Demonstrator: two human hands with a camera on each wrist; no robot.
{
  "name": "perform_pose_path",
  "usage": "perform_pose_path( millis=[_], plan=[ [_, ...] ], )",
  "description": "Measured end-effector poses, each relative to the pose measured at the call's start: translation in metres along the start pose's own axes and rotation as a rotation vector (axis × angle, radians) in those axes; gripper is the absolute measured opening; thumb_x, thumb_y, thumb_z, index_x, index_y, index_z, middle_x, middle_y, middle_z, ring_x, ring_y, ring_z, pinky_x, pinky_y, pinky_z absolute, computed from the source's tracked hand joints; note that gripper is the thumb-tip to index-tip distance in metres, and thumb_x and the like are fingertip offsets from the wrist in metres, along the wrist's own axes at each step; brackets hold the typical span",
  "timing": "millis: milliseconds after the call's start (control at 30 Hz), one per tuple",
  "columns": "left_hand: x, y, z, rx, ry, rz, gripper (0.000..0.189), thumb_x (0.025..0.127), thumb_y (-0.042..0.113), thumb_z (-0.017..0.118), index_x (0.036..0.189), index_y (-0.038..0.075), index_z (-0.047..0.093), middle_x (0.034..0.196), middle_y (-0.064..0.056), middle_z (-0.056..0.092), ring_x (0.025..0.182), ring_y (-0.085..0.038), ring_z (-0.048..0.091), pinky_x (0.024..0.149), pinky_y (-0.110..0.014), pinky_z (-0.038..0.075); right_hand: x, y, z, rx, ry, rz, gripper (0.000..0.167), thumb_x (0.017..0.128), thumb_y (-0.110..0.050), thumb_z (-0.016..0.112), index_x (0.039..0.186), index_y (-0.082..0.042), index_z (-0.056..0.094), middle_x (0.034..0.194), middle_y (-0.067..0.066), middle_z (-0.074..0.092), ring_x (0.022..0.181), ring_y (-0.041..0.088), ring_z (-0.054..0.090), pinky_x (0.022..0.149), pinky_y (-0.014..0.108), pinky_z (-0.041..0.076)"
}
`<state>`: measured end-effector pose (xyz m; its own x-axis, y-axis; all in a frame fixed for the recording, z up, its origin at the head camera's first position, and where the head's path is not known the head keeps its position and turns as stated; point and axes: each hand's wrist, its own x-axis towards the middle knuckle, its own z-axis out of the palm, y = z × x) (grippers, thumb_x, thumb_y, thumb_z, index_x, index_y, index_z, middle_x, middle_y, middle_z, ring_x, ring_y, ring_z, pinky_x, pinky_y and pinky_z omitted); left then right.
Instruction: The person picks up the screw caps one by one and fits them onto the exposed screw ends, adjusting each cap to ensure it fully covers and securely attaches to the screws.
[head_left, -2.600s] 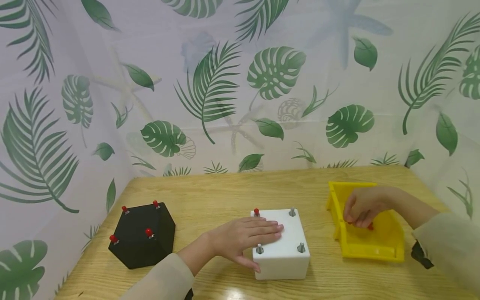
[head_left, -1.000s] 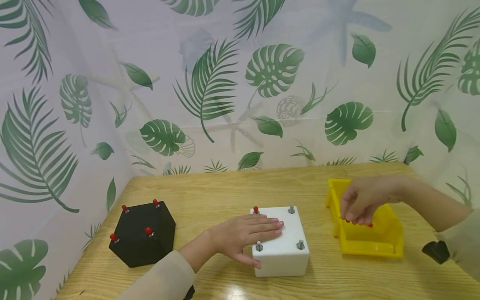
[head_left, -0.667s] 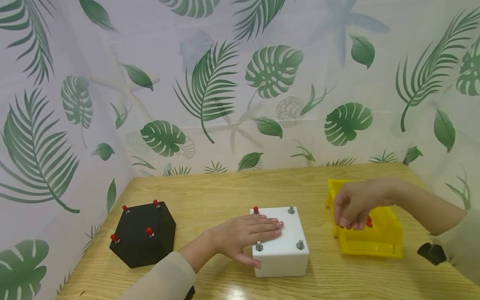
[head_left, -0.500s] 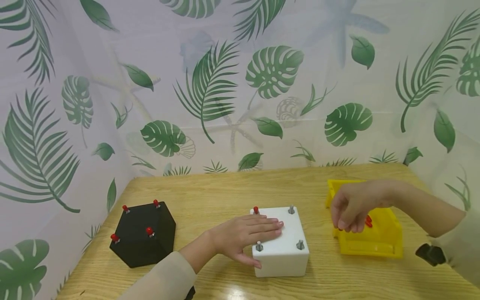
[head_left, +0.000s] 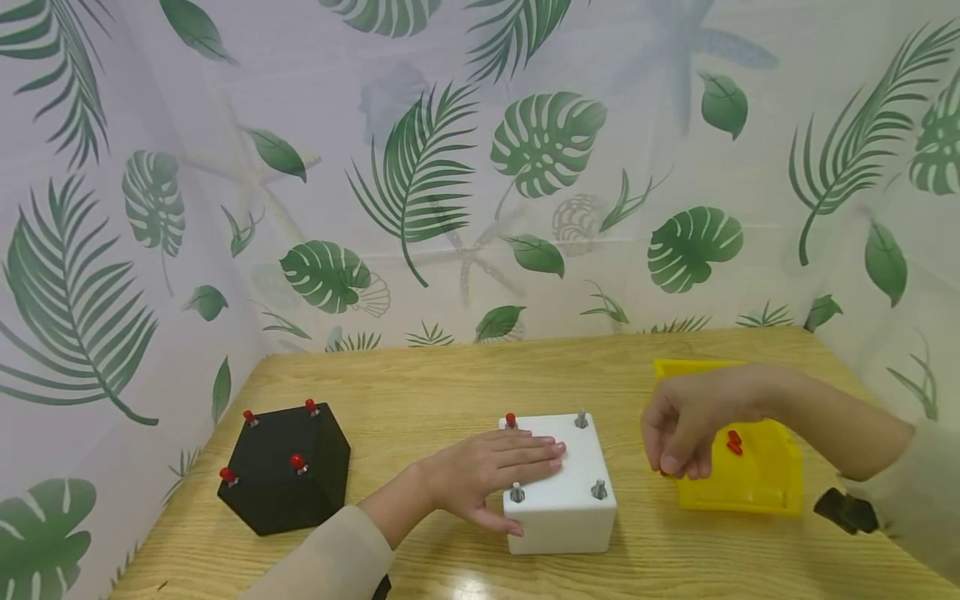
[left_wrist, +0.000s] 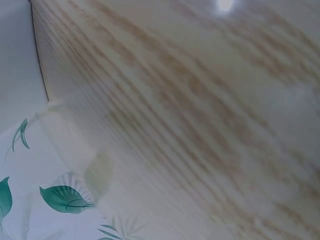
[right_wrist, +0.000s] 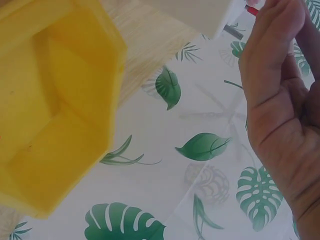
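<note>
My left hand (head_left: 491, 473) lies flat on the white box (head_left: 562, 529), fingers straight and thumb against its near side. One post of that box, at the far left corner, wears a red cap (head_left: 511, 420); bare metal posts (head_left: 599, 489) stand at its other corners. Between the white box and the yellow bin (head_left: 738, 500), overlapping the bin's left side, my right hand (head_left: 686, 425) pinches a small red cap (head_left: 665, 474), mostly hidden by the fingertips. A couple of loose red caps (head_left: 734, 443) lie inside the bin. The left wrist view shows no hand.
At the left of the wooden table (head_left: 420, 375) stands a black box (head_left: 288, 467) with red caps (head_left: 298, 462) on its posts. A leaf-printed cloth (head_left: 465, 192) hangs behind the table and along both sides.
My right hand has come up out of the yellow bin and moved left with a red cap, uncovering the loose caps inside. My left hand stays on the white box.
</note>
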<state>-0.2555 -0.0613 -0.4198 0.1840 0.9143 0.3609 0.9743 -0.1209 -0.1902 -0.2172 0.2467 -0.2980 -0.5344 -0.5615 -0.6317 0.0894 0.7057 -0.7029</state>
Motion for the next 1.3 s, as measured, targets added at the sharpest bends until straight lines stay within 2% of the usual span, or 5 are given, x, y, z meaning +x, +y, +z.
perform_pose_path(
  millis=[333,533,767,1000,1300],
  plan=[
    [0.0,0.001,0.003,-0.02,0.015,-0.027,0.085,0.075,0.045,0.073,0.137,-0.005,0.043,0.144,-0.017,0.043,0.138,-0.024,0.034,0.114,-0.031,0.024,0.004,-0.017,0.004,-0.008,-0.055,-0.039,0.018,0.081,-0.015,0.073,0.091,0.0,0.068,0.079,0.011,0.07,0.06,0.012,0.063,0.063,0.024,0.056],
    [0.0,0.001,0.006,-0.045,0.029,-0.033,0.084,0.076,0.046,0.071,0.137,-0.004,0.043,0.144,-0.017,0.043,0.139,-0.023,0.034,0.114,-0.031,0.025,0.008,-0.024,0.009,0.024,-0.087,-0.072,0.018,0.084,-0.013,0.071,0.094,0.001,0.068,0.08,0.009,0.069,0.062,0.012,0.064,0.065,0.025,0.056],
    [0.002,0.002,0.009,-0.068,0.043,-0.042,0.084,0.075,0.045,0.07,0.137,-0.004,0.043,0.145,-0.017,0.043,0.139,-0.022,0.032,0.114,-0.031,0.025,0.013,-0.032,0.018,0.04,-0.078,-0.128,0.017,0.088,-0.014,0.065,0.096,0.002,0.067,0.082,0.009,0.067,0.065,0.013,0.065,0.067,0.026,0.056],
    [0.002,0.002,0.008,-0.043,0.046,-0.041,0.081,0.077,0.046,0.069,0.137,-0.003,0.045,0.144,-0.016,0.044,0.138,-0.021,0.035,0.114,-0.03,0.026,0.019,-0.044,0.024,0.023,-0.058,-0.187,0.013,0.089,-0.009,0.063,0.094,0.002,0.067,0.079,0.008,0.066,0.064,0.013,0.064,0.066,0.027,0.057],
    [-0.002,0.004,0.005,0.028,0.042,-0.036,0.079,0.076,0.047,0.071,0.133,-0.002,0.05,0.137,-0.014,0.052,0.132,-0.024,0.044,0.113,-0.031,0.028,0.04,-0.063,0.032,0.025,-0.029,-0.193,0.008,0.088,-0.007,0.063,0.092,-0.001,0.066,0.076,0.009,0.066,0.061,0.014,0.064,0.063,0.027,0.057]
  ],
)
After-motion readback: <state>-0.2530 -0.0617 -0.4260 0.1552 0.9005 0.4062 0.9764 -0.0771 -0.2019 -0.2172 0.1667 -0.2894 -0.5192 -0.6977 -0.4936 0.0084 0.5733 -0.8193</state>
